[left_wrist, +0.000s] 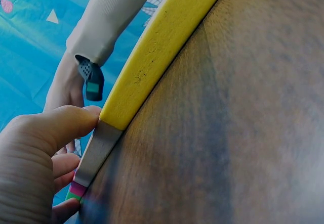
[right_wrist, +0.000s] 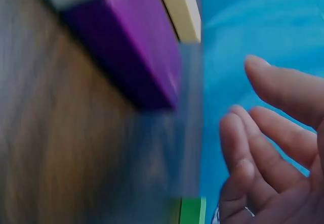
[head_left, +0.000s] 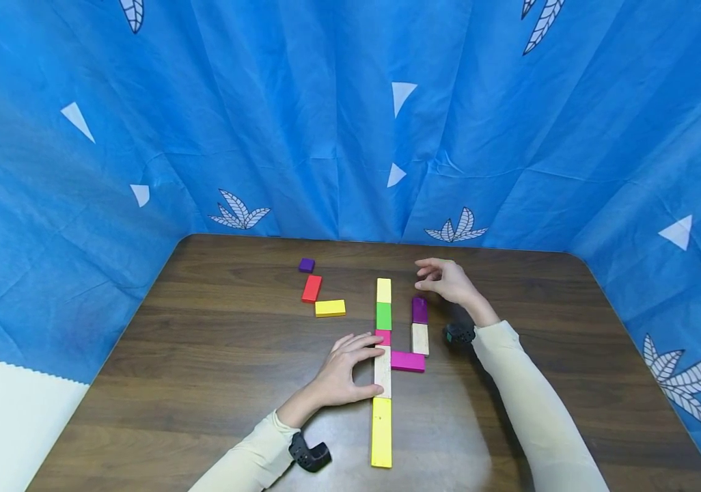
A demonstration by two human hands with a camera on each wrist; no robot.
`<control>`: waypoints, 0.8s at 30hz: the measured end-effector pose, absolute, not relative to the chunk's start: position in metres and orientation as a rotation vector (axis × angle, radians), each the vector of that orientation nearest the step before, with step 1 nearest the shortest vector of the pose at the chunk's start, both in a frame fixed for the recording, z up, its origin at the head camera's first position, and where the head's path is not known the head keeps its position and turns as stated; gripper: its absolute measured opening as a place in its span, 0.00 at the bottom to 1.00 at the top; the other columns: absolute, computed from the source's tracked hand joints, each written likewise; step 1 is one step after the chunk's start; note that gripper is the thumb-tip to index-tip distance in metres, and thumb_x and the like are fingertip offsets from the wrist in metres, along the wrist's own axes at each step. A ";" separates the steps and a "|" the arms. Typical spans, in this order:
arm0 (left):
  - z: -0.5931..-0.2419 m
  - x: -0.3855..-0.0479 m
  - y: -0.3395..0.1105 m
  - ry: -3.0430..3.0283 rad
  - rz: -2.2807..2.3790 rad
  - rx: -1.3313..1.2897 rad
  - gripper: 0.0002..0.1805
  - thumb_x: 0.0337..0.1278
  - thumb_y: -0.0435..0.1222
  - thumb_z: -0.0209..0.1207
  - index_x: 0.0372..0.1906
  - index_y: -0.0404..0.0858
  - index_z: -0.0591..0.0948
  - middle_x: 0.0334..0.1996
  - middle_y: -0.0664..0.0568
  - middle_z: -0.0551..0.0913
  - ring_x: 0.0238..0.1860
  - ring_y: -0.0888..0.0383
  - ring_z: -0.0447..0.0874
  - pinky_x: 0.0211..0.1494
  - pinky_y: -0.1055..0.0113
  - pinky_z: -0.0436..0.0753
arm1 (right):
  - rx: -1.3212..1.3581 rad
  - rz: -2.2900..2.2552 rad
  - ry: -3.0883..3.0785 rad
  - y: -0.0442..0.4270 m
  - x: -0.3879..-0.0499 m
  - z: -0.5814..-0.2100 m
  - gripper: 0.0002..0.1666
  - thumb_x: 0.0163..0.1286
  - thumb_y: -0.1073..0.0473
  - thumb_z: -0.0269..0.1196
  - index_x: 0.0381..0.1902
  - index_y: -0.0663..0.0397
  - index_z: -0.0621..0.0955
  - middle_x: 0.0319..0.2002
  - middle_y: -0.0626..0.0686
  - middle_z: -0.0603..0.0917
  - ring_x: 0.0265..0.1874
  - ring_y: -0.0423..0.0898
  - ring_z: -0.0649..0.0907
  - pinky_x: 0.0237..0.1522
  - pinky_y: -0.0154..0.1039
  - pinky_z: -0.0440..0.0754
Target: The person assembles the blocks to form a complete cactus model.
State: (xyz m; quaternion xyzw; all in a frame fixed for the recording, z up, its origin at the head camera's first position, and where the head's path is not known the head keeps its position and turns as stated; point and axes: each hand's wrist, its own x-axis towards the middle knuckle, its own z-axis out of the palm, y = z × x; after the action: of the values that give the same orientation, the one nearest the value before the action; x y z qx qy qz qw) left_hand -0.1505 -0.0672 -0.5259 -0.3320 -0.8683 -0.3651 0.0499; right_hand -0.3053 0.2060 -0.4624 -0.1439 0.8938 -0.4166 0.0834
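My left hand (head_left: pixel 341 374) rests against a row of blocks, its thumb at the joint between the long yellow block (head_left: pixel 381 434) and the white block (head_left: pixel 382 376), its fingers spread by the pink block (head_left: pixel 382 337). Farther along stand a green block (head_left: pixel 384 316) and a pale yellow one (head_left: pixel 384 290). A magenta block (head_left: pixel 408 361) juts rightward from the row; right of it, a cream block (head_left: pixel 420 339) and a purple block (head_left: pixel 419 310) stand end to end. My right hand (head_left: pixel 447 280) hovers beyond the purple block, holding nothing. The right wrist view shows its fingers (right_wrist: pixel 260 158) parted from the thumb.
On the left of the wooden table (head_left: pixel 215 342) lie a small dark purple block (head_left: pixel 307 265), a red block (head_left: pixel 311 288) and a yellow block (head_left: pixel 330 308). A green block (right_wrist: pixel 192 211) shows low in the right wrist view. Blue curtains (head_left: pixel 301 123) surround the table.
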 end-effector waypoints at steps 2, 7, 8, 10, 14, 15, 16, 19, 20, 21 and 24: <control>-0.526 -0.150 -0.067 -2.643 -1.117 -1.012 0.33 0.42 0.48 0.71 0.57 0.41 0.81 0.65 0.52 0.76 0.70 0.50 0.69 0.72 0.44 0.62 | -0.371 -1.263 2.725 0.215 -0.309 -0.461 0.32 0.63 0.59 0.67 0.64 0.61 0.74 0.54 0.62 0.82 0.45 0.55 0.80 0.39 0.38 0.78; -0.524 -0.150 -0.068 -2.630 -1.114 -1.023 0.32 0.41 0.48 0.71 0.57 0.41 0.82 0.64 0.51 0.77 0.70 0.50 0.69 0.72 0.44 0.62 | -0.209 -1.288 2.827 0.235 -0.317 -0.459 0.32 0.65 0.59 0.66 0.66 0.59 0.73 0.60 0.63 0.75 0.46 0.56 0.80 0.37 0.37 0.77; -0.524 -0.150 -0.068 -2.626 -1.112 -1.026 0.32 0.41 0.48 0.71 0.57 0.41 0.82 0.64 0.51 0.77 0.69 0.50 0.69 0.72 0.44 0.62 | -0.181 -1.288 2.837 0.238 -0.319 -0.460 0.32 0.66 0.60 0.66 0.67 0.59 0.72 0.61 0.64 0.74 0.46 0.56 0.79 0.37 0.36 0.77; -0.524 -0.150 -0.068 -2.621 -1.108 -1.030 0.33 0.41 0.48 0.71 0.57 0.40 0.82 0.64 0.51 0.77 0.69 0.50 0.69 0.72 0.44 0.62 | -0.124 -1.299 2.837 0.242 -0.322 -0.461 0.32 0.66 0.61 0.65 0.67 0.59 0.71 0.62 0.64 0.72 0.47 0.57 0.79 0.39 0.38 0.78; -0.524 -0.149 -0.068 -2.621 -1.111 -1.032 0.32 0.41 0.48 0.71 0.57 0.41 0.82 0.64 0.51 0.77 0.69 0.50 0.69 0.71 0.44 0.62 | -0.043 -1.287 2.814 0.249 -0.328 -0.466 0.33 0.69 0.62 0.62 0.70 0.59 0.68 0.65 0.65 0.68 0.51 0.59 0.77 0.48 0.46 0.81; -0.525 -0.149 -0.068 -2.622 -1.113 -1.032 0.32 0.41 0.48 0.71 0.57 0.41 0.82 0.64 0.51 0.77 0.70 0.50 0.69 0.71 0.44 0.62 | -0.030 -1.282 2.808 0.251 -0.329 -0.468 0.33 0.69 0.62 0.61 0.70 0.59 0.68 0.65 0.65 0.68 0.52 0.60 0.76 0.50 0.49 0.81; -0.525 -0.149 -0.068 -2.621 -1.114 -1.032 0.32 0.41 0.48 0.71 0.56 0.41 0.82 0.64 0.51 0.77 0.70 0.50 0.69 0.71 0.44 0.62 | -0.019 -1.274 2.804 0.252 -0.330 -0.470 0.33 0.69 0.62 0.60 0.70 0.60 0.67 0.66 0.66 0.67 0.52 0.60 0.76 0.52 0.51 0.80; -0.526 -0.150 -0.068 -2.616 -1.114 -1.033 0.32 0.42 0.48 0.71 0.56 0.41 0.82 0.64 0.51 0.77 0.69 0.50 0.69 0.71 0.43 0.62 | -0.002 -1.254 2.782 0.255 -0.333 -0.475 0.33 0.70 0.63 0.59 0.70 0.62 0.66 0.66 0.68 0.66 0.54 0.62 0.75 0.56 0.56 0.78; -0.526 -0.150 -0.068 -2.614 -1.114 -1.033 0.32 0.42 0.48 0.71 0.56 0.41 0.82 0.64 0.51 0.77 0.69 0.50 0.69 0.71 0.43 0.62 | 0.006 -1.250 2.773 0.256 -0.334 -0.476 0.32 0.70 0.63 0.59 0.70 0.63 0.66 0.66 0.68 0.66 0.55 0.62 0.75 0.57 0.56 0.78; -0.526 -0.150 -0.068 -2.611 -1.114 -1.034 0.32 0.42 0.48 0.71 0.56 0.41 0.82 0.64 0.51 0.77 0.69 0.49 0.69 0.71 0.43 0.63 | 0.011 -1.247 2.765 0.257 -0.334 -0.478 0.32 0.70 0.64 0.59 0.70 0.64 0.66 0.66 0.68 0.66 0.55 0.62 0.74 0.57 0.56 0.77; -0.526 -0.150 -0.068 -2.612 -1.113 -1.035 0.32 0.42 0.48 0.71 0.56 0.41 0.82 0.65 0.51 0.76 0.70 0.49 0.69 0.71 0.43 0.62 | 0.028 -1.248 2.736 0.258 -0.335 -0.482 0.31 0.70 0.64 0.58 0.69 0.65 0.67 0.65 0.69 0.66 0.56 0.63 0.74 0.59 0.56 0.76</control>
State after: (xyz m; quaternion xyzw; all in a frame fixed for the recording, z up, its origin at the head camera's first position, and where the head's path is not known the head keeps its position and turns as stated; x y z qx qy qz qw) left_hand -0.1502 -0.0677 -0.5264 -0.3420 -0.8627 -0.3677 0.0597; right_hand -0.3354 0.2580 -0.4822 0.0094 0.9077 -0.4140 0.0673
